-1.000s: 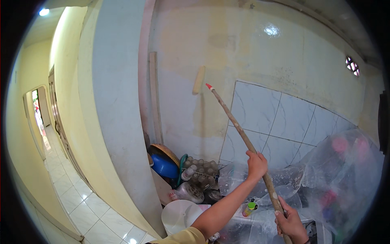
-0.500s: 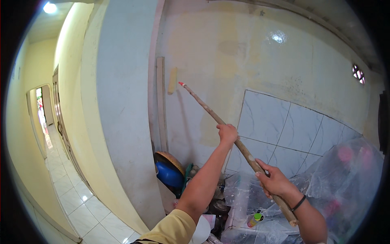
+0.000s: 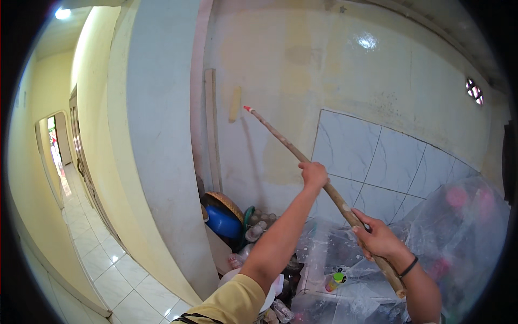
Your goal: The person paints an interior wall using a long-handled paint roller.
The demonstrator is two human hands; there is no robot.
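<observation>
A long wooden pole [image 3: 288, 144] with a red tip slants up toward the wall. At its far end a pale paint roller [image 3: 235, 104] is against the cream-patched wall [image 3: 291, 70]. My left hand [image 3: 314, 174] is closed around the middle of the pole, arm stretched out in a yellow sleeve. Lower down and to the right, my right hand [image 3: 377, 237] grips the pole near its butt end; a dark band is on that wrist.
A pale pillar [image 3: 156, 124] divides the wall from a tiled hallway [image 3: 124, 281]. Plastic sheeting [image 3: 453, 243] drapes over items at right, below wall tiles [image 3: 345, 140]. A blue basin [image 3: 221, 221], woven tray, bottles and green-topped container [image 3: 335, 281] lie low. A wooden batten [image 3: 210, 129] stands upright.
Since a second ago the roller has moved left along the wall, and both my arms have risen with the pole. In the last half second it shifted slightly right.
</observation>
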